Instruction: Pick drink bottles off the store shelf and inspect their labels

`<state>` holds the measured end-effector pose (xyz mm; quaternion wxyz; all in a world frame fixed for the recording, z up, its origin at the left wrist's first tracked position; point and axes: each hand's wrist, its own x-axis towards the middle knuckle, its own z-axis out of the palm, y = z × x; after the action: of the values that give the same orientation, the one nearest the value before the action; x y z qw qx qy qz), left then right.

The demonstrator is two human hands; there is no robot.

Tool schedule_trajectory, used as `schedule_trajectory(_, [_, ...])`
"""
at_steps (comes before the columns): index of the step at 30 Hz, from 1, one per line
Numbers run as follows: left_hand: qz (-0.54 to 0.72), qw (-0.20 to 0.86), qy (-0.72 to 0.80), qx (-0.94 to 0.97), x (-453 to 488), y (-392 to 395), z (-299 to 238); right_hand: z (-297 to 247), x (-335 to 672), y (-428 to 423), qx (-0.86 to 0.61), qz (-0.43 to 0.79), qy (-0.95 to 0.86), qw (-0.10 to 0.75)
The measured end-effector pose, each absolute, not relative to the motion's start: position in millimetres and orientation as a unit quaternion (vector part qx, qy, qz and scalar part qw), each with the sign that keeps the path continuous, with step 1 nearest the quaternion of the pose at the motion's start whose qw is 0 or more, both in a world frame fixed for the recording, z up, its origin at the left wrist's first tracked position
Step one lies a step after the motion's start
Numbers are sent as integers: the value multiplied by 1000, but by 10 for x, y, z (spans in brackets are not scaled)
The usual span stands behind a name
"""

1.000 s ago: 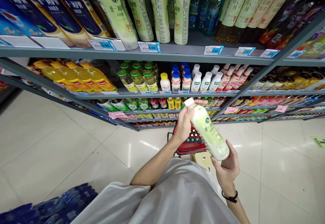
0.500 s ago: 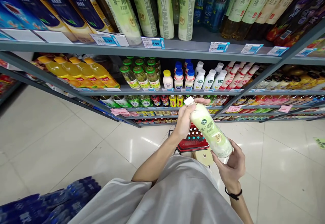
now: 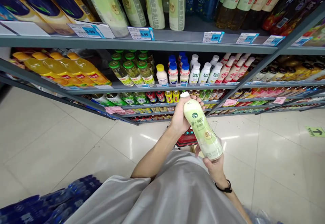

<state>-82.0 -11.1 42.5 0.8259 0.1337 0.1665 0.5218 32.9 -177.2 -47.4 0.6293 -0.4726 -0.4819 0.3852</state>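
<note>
You grasp a tilted, pale-green, white-capped bottle (image 3: 202,130), left hand (image 3: 179,118) near its neck, right hand (image 3: 215,168) at its base.

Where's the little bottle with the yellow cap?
In the head view, the bottle is upper centre, on the second shelf down, between green-capped drinks on the left and blue-capped bottles.

Tilted green bottle (image 3: 203,130) between left grip (image 3: 180,117) and right grip (image 3: 215,169)
</note>
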Motion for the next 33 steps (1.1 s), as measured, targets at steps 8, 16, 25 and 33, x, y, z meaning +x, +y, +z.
schedule_trajectory(8, [541,809,174,151,-894,-129,441,-392,377,-1786,-367,585,-352,633])
schedule_trajectory(16, [513,816,193,181,-975,-104,439,-503,500,-1875,-479,399,-455,636])
schedule_trajectory(25, [495,820,213,194,-986,-65,433,-490,638,-1848,-542,167,-584,581])
schedule_trajectory(33, [501,809,233,202,-968,-15,437,-492,754,-1789,-504,-15,-720,478])
